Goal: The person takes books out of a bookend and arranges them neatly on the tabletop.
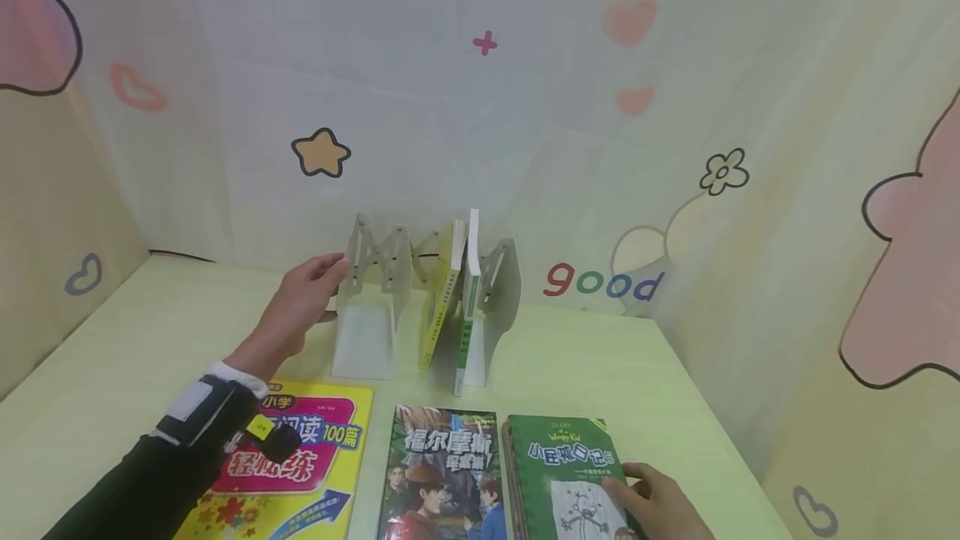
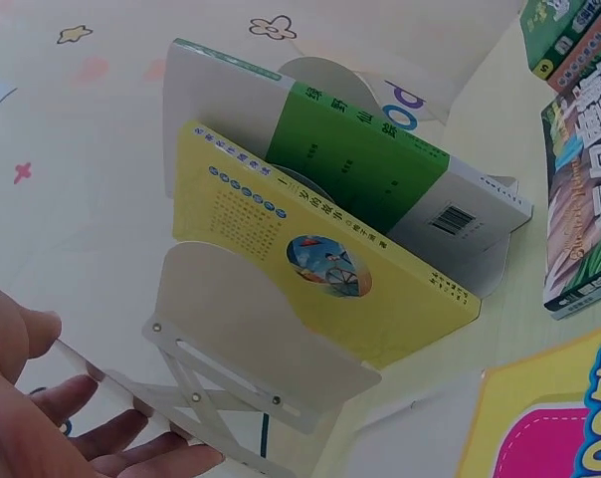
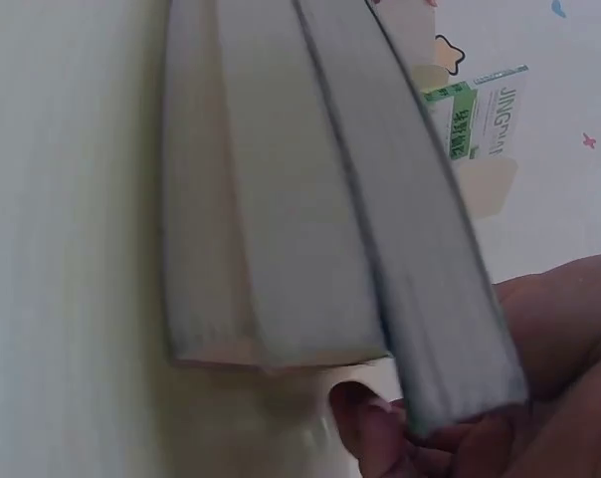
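Observation:
My left hand (image 1: 303,294) grips the left end panel of a pale expandable book rack (image 1: 363,348), thumb on one side and fingers on the other in the left wrist view. Inside the rack lean a yellow book (image 2: 330,269) and a white-and-green book (image 2: 355,149), both upright and tilted. At the lower right, my right hand (image 1: 660,502) holds the right edge of a green comic diary book (image 1: 566,448), the top one of a small stack. From the right wrist, fingertips reach beneath this top book (image 3: 420,249), whose corner is slightly apart from the books (image 3: 291,219) below.
A Sherlock Holmes-style comic book (image 1: 442,473) lies flat in the front middle. To its left is a large yellow-and-pink workbook (image 1: 337,407), partly covered by the left forearm. A patterned curtain (image 1: 480,107) stands behind the pale table (image 1: 600,357).

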A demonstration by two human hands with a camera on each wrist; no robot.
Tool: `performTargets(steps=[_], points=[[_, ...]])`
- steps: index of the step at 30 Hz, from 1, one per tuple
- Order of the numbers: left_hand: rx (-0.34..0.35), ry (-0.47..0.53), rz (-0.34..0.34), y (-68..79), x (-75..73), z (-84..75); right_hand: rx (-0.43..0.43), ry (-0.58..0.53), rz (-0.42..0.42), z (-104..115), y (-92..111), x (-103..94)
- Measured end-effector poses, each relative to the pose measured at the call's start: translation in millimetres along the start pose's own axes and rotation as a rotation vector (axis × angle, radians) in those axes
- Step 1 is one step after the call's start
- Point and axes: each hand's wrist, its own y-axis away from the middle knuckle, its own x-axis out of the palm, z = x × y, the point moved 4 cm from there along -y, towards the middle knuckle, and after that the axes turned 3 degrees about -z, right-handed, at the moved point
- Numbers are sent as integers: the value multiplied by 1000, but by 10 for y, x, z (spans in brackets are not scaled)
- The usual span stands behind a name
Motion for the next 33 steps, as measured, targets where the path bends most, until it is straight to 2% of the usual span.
performTargets(steps=[4, 10, 14, 20, 25, 33], points=[[0, 9, 0, 3, 13, -7, -24, 6, -6, 121, -11, -155], [3, 1, 13, 21, -2, -21, -201, 29, -50, 483, -21, -494], [4, 8, 21, 25, 7, -21, -306, 87, -88, 783, 15, -712], [-5, 15, 8, 34, 29, -6, -476, 129, -145, 1234, 41, -930], [-8, 6, -14, 43, 26, -15, -568, 126, -156, 1538, 10, -990], [-26, 20, -24, 40, 36, -27, -594, 93, -121, 1946, -93, -867]])
